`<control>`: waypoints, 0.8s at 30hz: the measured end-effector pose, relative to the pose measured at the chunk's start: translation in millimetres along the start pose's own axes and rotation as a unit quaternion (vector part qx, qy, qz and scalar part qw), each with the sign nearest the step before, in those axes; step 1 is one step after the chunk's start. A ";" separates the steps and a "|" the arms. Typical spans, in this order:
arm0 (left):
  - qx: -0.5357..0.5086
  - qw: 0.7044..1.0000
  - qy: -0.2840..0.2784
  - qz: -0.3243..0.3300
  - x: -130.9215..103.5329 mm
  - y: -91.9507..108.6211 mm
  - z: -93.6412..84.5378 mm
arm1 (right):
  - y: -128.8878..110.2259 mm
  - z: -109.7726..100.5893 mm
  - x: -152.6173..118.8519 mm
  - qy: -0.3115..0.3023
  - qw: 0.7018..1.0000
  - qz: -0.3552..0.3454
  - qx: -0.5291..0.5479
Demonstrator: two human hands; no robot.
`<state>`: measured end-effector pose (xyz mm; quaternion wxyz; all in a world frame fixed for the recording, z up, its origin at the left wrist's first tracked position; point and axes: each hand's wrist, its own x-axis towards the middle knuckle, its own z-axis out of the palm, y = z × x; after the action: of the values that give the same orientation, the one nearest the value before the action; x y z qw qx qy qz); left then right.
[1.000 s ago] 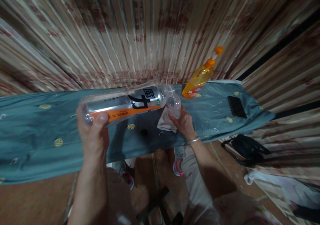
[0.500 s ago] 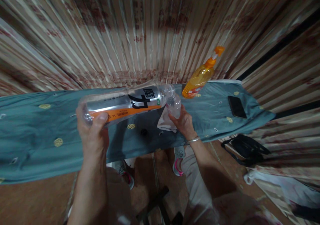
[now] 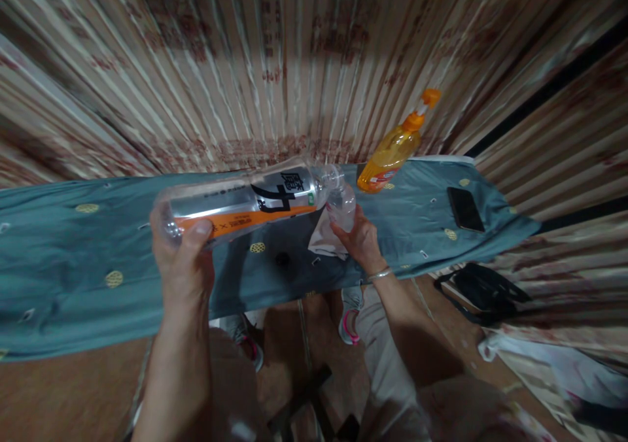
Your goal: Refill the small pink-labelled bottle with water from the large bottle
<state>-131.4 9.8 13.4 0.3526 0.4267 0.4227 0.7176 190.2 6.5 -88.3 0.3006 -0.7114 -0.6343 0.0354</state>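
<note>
**Your left hand (image 3: 184, 249) holds a clear bottle (image 3: 240, 203), your right hand (image 3: 362, 236) a small clear container (image 3: 343, 210)**

At the far left, the bench (image 3: 53, 252) runs in under a teal cover with yellow pineapple prints. Your left hand is closed around the base of the bottle, thumb across the orange part of its label. The bottle lies nearly level above the bench, its neck toward your right. Below it, a small dark round object (image 3: 282, 259) sits on the cover. Next comes a pale cloth (image 3: 324, 238), partly behind your right hand. The small container is at the bottle's neck; you cannot tell whether the two touch. Your right hand grips that container, and a bracelet (image 3: 380, 274) circles your wrist. Beyond it, near the bench's back edge, stands an orange pump bottle (image 3: 390, 157) with yellow liquid inside. Farther right, a black phone (image 3: 465, 209) lies flat on the cover. Past the front edge and lower down is a black bag (image 3: 483, 291).
</note>
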 end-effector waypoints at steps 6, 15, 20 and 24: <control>-0.015 1.000 0.010 -0.005 -0.5 2.4 3.4 | 0.1 0.3 0.9 0.000 1.000 -0.006 0.001; -0.020 1.000 0.018 -0.006 -0.3 1.7 3.9 | 2.4 2.4 0.5 0.011 1.000 -0.009 -0.011; -0.021 1.000 0.017 -0.007 -0.8 2.3 3.7 | 3.1 2.7 0.6 0.015 1.000 -0.011 0.005; -0.013 1.000 0.004 -0.001 -0.2 0.4 0.1 | 2.3 2.0 0.7 0.014 1.000 -0.009 0.004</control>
<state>-131.3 9.5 13.7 0.3573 0.4186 0.4155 0.7242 191.5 7.9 -90.8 0.3121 -0.7049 -0.6365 0.0251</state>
